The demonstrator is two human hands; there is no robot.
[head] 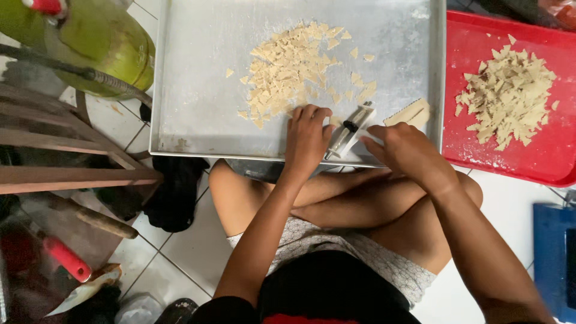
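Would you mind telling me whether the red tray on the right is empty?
No, the red tray holds a heap of cut dough pieces, much like the heap on the metal tray.

Matt floured metal tray, glossy plastic tray

Tray in front, second tray to its right, clutter off to the left.

The metal tray lies on the floor just beyond the crossed legs, with a heap of cut dough pieces on its middle. At the tray's near edge sits the left hand, touching the heap's near side; the right hand is just to its right, and the roller cutter lies between the two. A dough strip rests beyond the right hand, at the tray's right wall. Right of this tray, touching it, is the plastic tray, bearing a second pile of dough pieces. Left of the metal tray stands a gas cylinder, with a wooden frame nearer.
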